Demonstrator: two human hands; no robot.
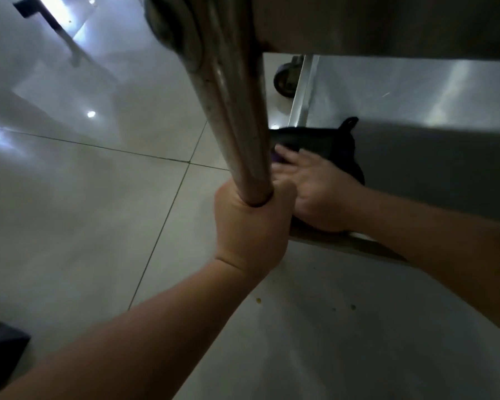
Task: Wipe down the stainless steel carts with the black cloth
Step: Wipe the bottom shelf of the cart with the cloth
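Wiping under way on the cart's lower shelf, right of centre; how much has been cleaned, and any other carts, cannot be judged. The left hand is clenched around the cart's upright post. The right hand lies flat, fingers extended, pressing the black cloth onto the shelf.

No text, label, brand or number can be read on anything in view.

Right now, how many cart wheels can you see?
1: a dark caster wheel beyond the far edge of the stainless steel lower shelf, near the upright metal post. Other wheels may be hidden.
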